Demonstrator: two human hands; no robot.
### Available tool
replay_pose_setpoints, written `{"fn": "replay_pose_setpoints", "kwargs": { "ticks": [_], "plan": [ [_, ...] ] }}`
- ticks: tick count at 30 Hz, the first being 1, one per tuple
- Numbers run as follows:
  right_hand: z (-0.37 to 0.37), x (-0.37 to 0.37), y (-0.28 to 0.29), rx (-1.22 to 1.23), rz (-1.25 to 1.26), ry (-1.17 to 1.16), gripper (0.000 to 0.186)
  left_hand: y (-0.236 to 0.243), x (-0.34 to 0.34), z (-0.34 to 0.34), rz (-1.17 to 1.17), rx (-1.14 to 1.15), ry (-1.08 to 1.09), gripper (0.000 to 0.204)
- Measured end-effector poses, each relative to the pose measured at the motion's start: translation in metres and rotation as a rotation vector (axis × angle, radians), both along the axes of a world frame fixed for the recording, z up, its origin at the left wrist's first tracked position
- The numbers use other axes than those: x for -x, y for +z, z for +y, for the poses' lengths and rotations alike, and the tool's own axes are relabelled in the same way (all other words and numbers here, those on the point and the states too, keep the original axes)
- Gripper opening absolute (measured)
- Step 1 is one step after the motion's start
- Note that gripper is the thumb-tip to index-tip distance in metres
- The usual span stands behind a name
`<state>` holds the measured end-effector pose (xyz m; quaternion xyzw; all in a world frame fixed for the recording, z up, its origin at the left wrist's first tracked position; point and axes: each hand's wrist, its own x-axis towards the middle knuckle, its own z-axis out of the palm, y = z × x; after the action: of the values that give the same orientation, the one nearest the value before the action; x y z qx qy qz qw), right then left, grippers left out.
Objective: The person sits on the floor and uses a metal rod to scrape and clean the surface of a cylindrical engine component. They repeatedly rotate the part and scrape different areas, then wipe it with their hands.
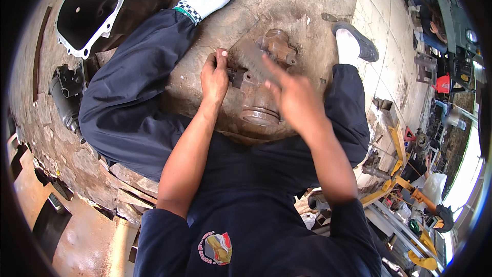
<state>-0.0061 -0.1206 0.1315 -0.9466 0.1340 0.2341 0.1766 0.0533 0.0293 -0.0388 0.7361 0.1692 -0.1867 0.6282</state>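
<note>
- Stained concrete floor (pixel 318 0), giving way to pale tiles (pixel 379 15) at right; likely used as a firm, low working surface.
- Left hand (pixel 214 79): fingers curled, thumb upright, pinching what seems a small brown block (pixel 220 51) just left of a rusty casting (pixel 260 115), perhaps for steadiness.
- Right hand (pixel 296 100): blurred over the casting, index finger stretched out near a grey strip (pixel 251 59); impossible to tell whether gripped by the other fingers.
- Beneath, casting flat on the concrete between left leg (pixel 130 79) and right leg (pixel 351 102), presumably for easy reach.
- Farther out, beyond the left leg, open metal housing (pixel 84 23), probably set aside for room.
</note>
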Motion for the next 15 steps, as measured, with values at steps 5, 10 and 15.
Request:
{"fn": "replay_pose_setpoints", "kwargs": {
  "ticks": [5,10,15],
  "plan": [
    [-0.048,-0.066,-0.056,0.092,-0.143,-0.177,0.055,-0.008,0.002,-0.004,0.049,-0.022,-0.057,0.051],
    [-0.076,-0.077,-0.061,0.080,-0.136,-0.037,0.058,-0.017,-0.007,0.007,0.105,0.038,0.041,0.050],
    [-0.080,-0.037,-0.003,-0.093,-0.288,-0.167,0.057,-0.026,-0.014,0.005,0.068,0.087,0.094,0.051]
  ]
}}
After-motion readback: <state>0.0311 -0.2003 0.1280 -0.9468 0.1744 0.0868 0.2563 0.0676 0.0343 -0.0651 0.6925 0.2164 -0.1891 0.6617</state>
